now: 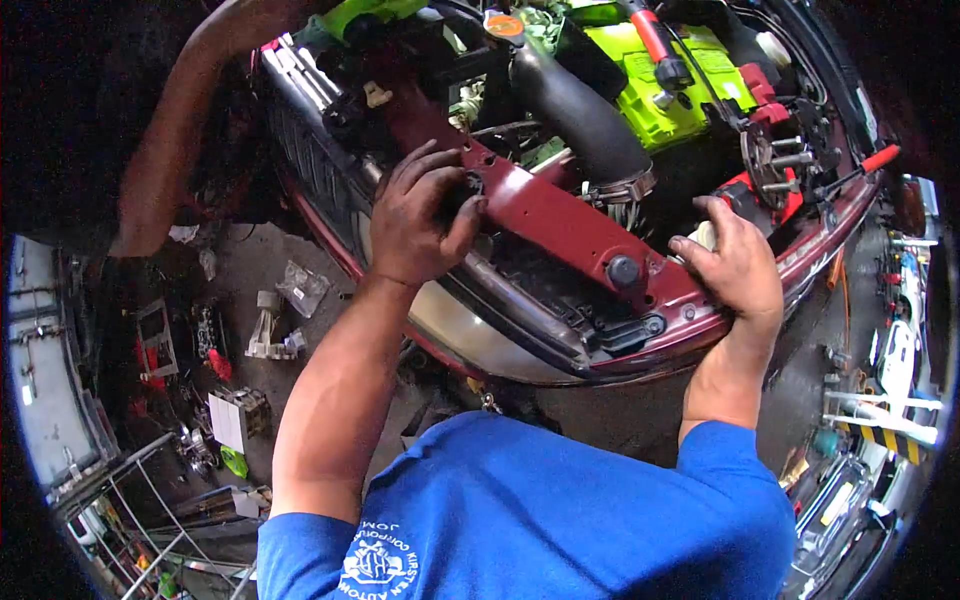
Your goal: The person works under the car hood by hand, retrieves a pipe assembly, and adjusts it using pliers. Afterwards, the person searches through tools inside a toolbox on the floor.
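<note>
My left hand [422,215] rests at the dark red crossbar [550,215] at the front of an open engine bay, its fingers and thumb spread around a small black piece [472,183]. Over the bar's right end is my right hand [738,258], thumb and fingers curved around a small pale round part [706,236]. Between the hands, a round black cap [622,270] sits on the bar. Behind it run a thick black hose [580,110] and a bright yellow-green cover [660,95] with a red and black tool [656,45] lying on it.
Another person's arm [180,130] reaches in from the upper left. Metal sockets [300,75] lie on the car's left edge. A hub with studs [775,160] stands at the bay's right. Loose parts [268,328] lie on the floor at left, near a metal rack [140,510].
</note>
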Motion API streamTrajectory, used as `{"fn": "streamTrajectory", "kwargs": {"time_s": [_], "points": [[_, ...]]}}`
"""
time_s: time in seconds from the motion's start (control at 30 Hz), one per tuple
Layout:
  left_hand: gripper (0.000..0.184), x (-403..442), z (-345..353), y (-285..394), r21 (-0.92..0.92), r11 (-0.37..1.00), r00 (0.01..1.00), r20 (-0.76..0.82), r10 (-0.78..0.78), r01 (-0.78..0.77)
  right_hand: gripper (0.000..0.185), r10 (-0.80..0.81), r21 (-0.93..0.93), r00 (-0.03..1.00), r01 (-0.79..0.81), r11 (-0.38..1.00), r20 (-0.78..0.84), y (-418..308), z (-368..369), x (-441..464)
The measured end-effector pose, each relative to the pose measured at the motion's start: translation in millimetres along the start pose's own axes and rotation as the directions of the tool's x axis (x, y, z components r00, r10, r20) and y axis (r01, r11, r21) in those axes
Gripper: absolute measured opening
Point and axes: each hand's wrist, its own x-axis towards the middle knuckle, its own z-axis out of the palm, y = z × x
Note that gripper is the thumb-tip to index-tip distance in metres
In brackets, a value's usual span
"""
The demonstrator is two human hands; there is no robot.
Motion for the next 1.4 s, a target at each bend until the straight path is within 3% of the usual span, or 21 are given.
{"fn": "streamTrajectory", "kwargs": {"time_s": [0.3,0.33,0.37,0.4,0.43,0.47,0.53,0.6,0.63,0.73,0.8,0.87,0.9,1.0,1.03,1.13,1.2,1.27,1.3,1.33,1.4], "points": [[0.028,2.0,-0.2,3.7,-0.027,1.0,0.999,-0.041,0.008,-0.009,0.052,-0.051,0.053,0.989,0.059,0.997,-0.138,3.3,-1.5,-1.7],[0.029,0.7,-0.8,3.1,-0.032,0.999,1.0,-0.03,0.003,-0.004,0.055,0.036,0.09,0.999,-0.037,0.995,0.01,7.0,-5.2,2.3],[0.029,1.0,0.6,4.0,-0.05,0.998,0.999,-0.037,0.023,-0.025,0.055,-0.125,-0.014,0.987,0.124,0.992,-0.105,12.5,0.1,-0.5],[0.028,-0.9,6.1,-4.2,-0.096,0.991,0.995,-0.061,0.084,-0.09,0.054,-0.064,0.067,0.997,0.066,0.996,-0.031,20.0,2.3,2.9],[0.028,1.2,1.4,11.3,-0.055,0.996,0.997,-0.042,0.064,-0.066,0.05,-0.059,0.048,0.994,0.064,0.997,-0.094,22.6,5.7,2.8],[0.027,-5.9,3.7,3.0,0.036,0.995,0.994,-0.047,0.1,-0.098,0.047,0.012,0.067,1.0,-0.011,0.998,-0.02,17.8,-3.0,0.1],[0.025,1.2,-13.0,37.7,0.025,0.995,0.995,0.001,0.095,-0.095,0.046,-0.008,0.056,0.986,0.018,0.998,-0.168,20.5,8.6,-2.8],[0.025,-14.6,-0.6,4.3,-0.092,0.996,1.0,0.007,0.01,-0.009,0.044,-0.044,0.044,0.952,0.06,0.997,-0.302,13.7,10.5,-1.1],[0.025,-15.8,3.3,-5.8,-0.152,0.988,0.999,0.011,-0.039,0.04,0.043,-0.068,0.007,0.907,0.078,0.997,-0.416,10.2,7.8,-4.0],[0.025,-10.0,-13.8,22.1,0.01,0.996,0.995,0.055,0.083,-0.084,0.045,-0.125,-0.003,0.662,0.182,0.983,-0.739,-2.2,4.0,-29.4],[0.025,-10.7,-14.9,31.1,0.004,0.999,0.998,0.04,0.053,-0.053,0.047,-0.128,0.021,0.568,0.247,0.969,-0.813,-24.0,8.0,-61.7],[0.025,-12.3,-11.0,22.8,-0.011,0.999,0.998,0.028,0.05,-0.05,0.046,-0.116,0.074,0.657,0.254,0.965,-0.745,-49.3,8.7,-112.3],[0.029,-15.7,-0.1,2.8,0.02,0.992,0.992,0.026,0.124,-0.125,0.046,-0.134,0.049,0.595,0.28,0.959,-0.792,-63.5,16.3,-138.0],[0.033,-19.9,40.9,-81.0,0.251,0.858,0.873,-0.087,0.48,-0.447,0.043,-0.079,0.14,0.594,0.314,0.939,-0.8,-69.8,68.9,-210.9],[0.036,-21.6,17.8,-23.0,-0.107,0.994,0.999,-0.003,-0.037,0.036,0.042,-0.029,0.176,0.65,0.248,0.953,-0.759,-66.7,81.6,-240.4],[0.038,-16.5,-7.7,14.9,-0.08,0.996,0.994,0.103,-0.022,0.031,0.047,0.173,0.286,0.852,-0.028,0.958,-0.495,-32.7,124.0,-325.1],[0.037,-12.2,32.5,-66.1,0.032,0.986,0.971,-0.174,0.166,-0.163,0.054,0.393,0.37,0.901,-0.306,0.877,-0.186,10.6,150.7,-380.8],[0.037,-7.5,26.4,-24.3,0.12,0.935,0.91,-0.216,0.353,-0.334,0.054,0.622,0.424,0.782,-0.581,0.695,0.052,48.2,154.9,-443.6],[0.036,-14.4,24.4,47.5,-0.109,0.943,0.895,-0.367,0.255,-0.313,0.053,0.69,0.384,0.711,-0.681,0.624,0.14,69.7,159.7,-473.6],[0.035,-23.4,27.5,98.1,0.155,0.942,0.879,-0.343,0.332,-0.296,0.053,0.75,0.416,0.625,-0.754,0.509,0.216,88.9,162.3,-503.6],[0.033,-52.3,56.9,205.8,-0.049,0.898,0.853,-0.338,0.397,-0.437,0.051,0.767,0.325,0.5,-0.861,0.391,0.402,133.3,169.5,-553.1]]}}
